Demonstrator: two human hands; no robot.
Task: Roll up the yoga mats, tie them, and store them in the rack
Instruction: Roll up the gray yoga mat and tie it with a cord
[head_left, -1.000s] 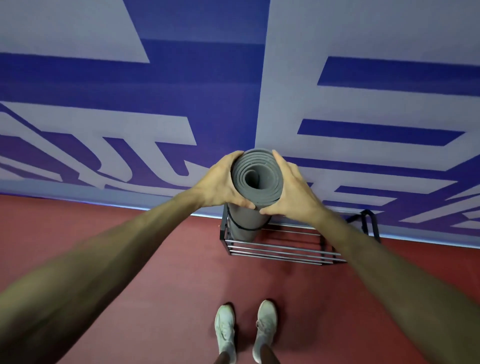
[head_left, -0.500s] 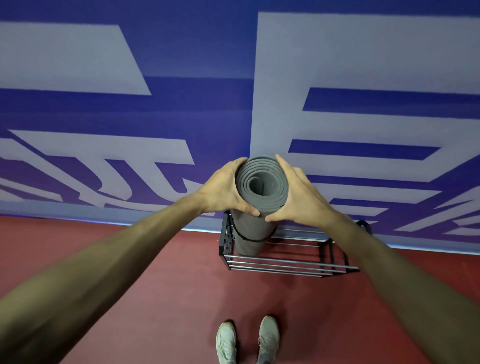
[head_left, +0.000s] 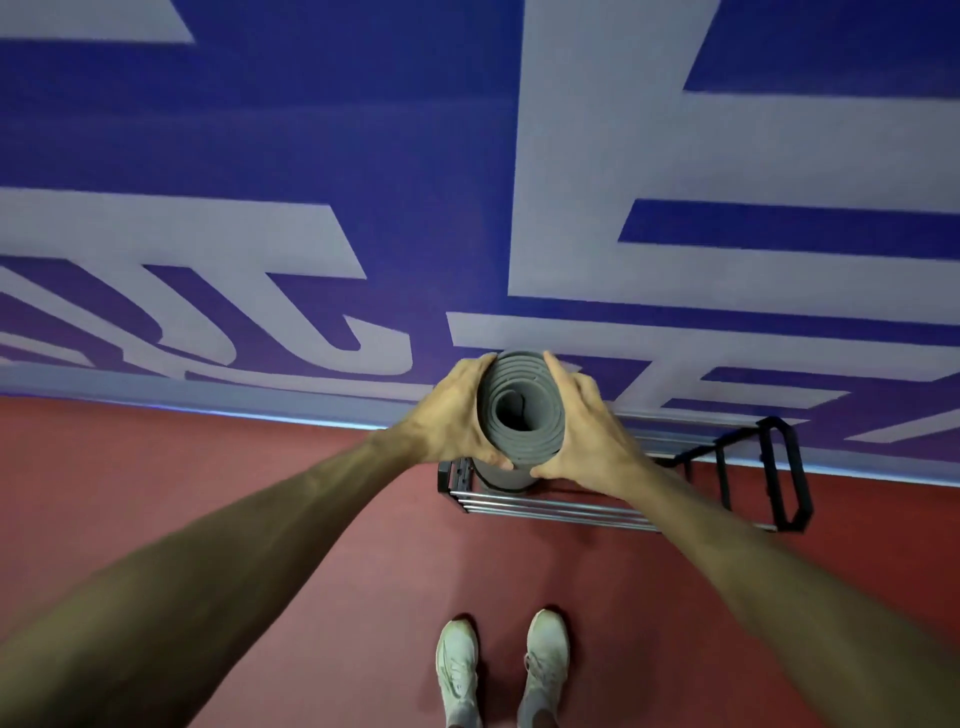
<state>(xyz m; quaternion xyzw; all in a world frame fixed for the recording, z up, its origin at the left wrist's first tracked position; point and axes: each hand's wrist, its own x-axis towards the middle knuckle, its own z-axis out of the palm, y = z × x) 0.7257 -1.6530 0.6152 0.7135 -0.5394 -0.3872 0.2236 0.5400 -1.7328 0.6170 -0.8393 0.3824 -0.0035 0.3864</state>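
- Both arms reach forward and down, nearly straight, and meet at the top end of the mat (head_left: 540, 434).
- The left hand (head_left: 447, 415) cups the left side of the roll. Its thumb curls under the near edge and its fingers wrap over the far edge.
- The right hand (head_left: 587, 431) mirrors it on the right side, with the thumb at the near edge and the fingers lying up along the roll.
- Each grip is closed round the mat and holds it between the two palms.
- The mat stands upright, its lower part inside the left end of the rack (head_left: 571, 506), behind the front bars. Whether its foot touches the bottom of the rack is hidden.
- Count: two hands, one mat, one rack, two shoes (head_left: 457, 670).
- The mat is grey foam with a matt look, wound into a tight spiral of many layers with a round hollow in the middle.
- The rack is a long, low frame. It has black metal end pieces with rounded loops and several thin silvery bars along the front.
- The rack stands on a dull red floor (head_left: 260, 493) against the foot of the wall (head_left: 311, 156).
- The wall is painted deep blue with large pale grey shapes.
- The shoes are pale and laced, side by side on the floor, near the rack and pointing towards it.
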